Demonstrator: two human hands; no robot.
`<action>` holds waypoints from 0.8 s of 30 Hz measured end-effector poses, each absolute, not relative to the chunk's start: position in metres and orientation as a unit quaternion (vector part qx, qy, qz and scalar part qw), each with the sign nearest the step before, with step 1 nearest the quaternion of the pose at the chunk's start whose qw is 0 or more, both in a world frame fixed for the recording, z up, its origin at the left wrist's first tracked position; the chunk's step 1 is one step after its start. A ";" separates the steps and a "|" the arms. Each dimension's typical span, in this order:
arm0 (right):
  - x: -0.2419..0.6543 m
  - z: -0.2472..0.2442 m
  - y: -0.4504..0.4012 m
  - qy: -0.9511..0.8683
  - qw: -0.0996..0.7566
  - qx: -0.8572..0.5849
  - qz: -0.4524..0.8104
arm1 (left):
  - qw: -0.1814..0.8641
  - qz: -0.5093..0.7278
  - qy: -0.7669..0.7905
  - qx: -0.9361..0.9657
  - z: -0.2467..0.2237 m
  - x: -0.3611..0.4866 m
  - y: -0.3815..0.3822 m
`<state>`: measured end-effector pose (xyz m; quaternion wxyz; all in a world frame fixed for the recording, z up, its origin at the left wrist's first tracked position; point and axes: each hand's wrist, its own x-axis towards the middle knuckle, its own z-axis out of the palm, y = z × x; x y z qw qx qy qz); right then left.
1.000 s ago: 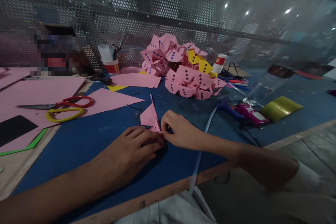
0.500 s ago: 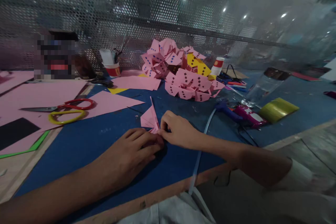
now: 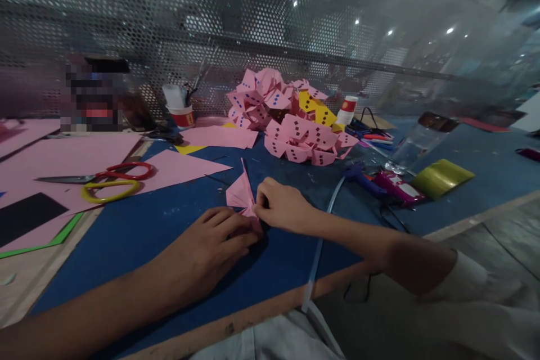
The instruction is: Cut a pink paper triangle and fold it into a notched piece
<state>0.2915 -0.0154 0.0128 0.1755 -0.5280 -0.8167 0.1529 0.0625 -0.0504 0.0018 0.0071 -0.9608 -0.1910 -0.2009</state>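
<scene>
A folded piece of pink paper (image 3: 239, 192) lies on the blue tabletop, with creases and a thin pointed strip standing up at its far end. My left hand (image 3: 221, 242) bends over the near end of the paper, pressing it against the table; its fingertips are partly hidden. From the other side, my right hand (image 3: 282, 205) pinches the paper's right edge between thumb and curled fingers. The two hands nearly meet at the paper's near end.
Red-and-yellow-handled scissors (image 3: 113, 181) rest on pink sheets (image 3: 169, 171) at left. Behind stand pink paper assemblies with dark dots (image 3: 301, 135) and a paper cup (image 3: 181, 116). To the right are a blue glue gun (image 3: 365, 180), yellow tape (image 3: 442, 178) and a clear bottle (image 3: 415, 143).
My right hand has shifted slightly along the paper's right edge, and a little more of the near end shows. My left hand stays almost still. The view has tilted a little.
</scene>
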 end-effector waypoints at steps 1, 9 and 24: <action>0.292 0.013 -0.014 -0.812 0.183 -0.530 0.160 | 0.002 -0.202 -0.190 -0.961 0.002 0.062 -0.050; 0.299 0.012 -0.011 -0.802 0.260 -0.494 0.211 | -0.022 -0.214 -0.191 -0.958 -0.001 0.061 -0.047; 0.300 0.011 -0.014 -0.833 0.217 -0.479 0.172 | -0.025 -0.314 -0.217 -0.924 0.006 0.055 -0.046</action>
